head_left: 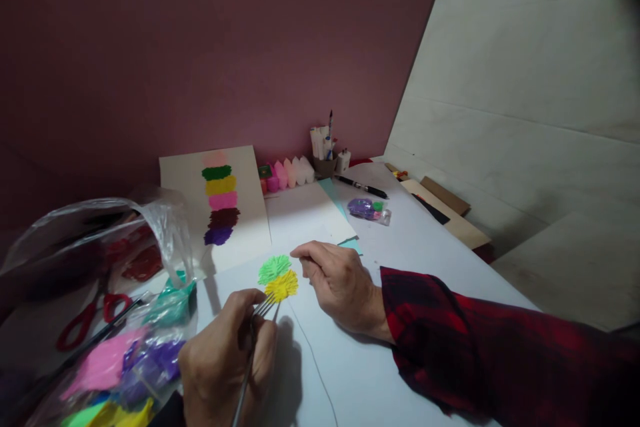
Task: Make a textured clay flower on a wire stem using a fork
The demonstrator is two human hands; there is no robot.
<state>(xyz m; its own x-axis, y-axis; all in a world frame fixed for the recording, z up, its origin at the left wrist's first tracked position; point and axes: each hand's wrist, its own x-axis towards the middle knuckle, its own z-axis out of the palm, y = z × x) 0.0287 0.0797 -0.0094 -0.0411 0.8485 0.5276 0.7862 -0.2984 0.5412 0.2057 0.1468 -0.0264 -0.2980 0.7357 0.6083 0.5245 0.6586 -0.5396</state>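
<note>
My left hand is closed round a metal fork. Its tines point away from me and reach the near edge of a yellow clay piece, which has a ridged, petal-like surface. Right behind that, and touching it, is a similar green clay piece. Both lie flat on the white sheet, where a thin curved line runs toward me from the yellow piece. My right hand rests on the sheet just right of the clay, fingers curled in and pressed together. No object shows in it.
At left are a clear plastic bag, red-handled scissors and colourful clay packs. Behind stand a paint-swatch card, paint pots and a pen cup. A black pen and purple clay packet lie at right.
</note>
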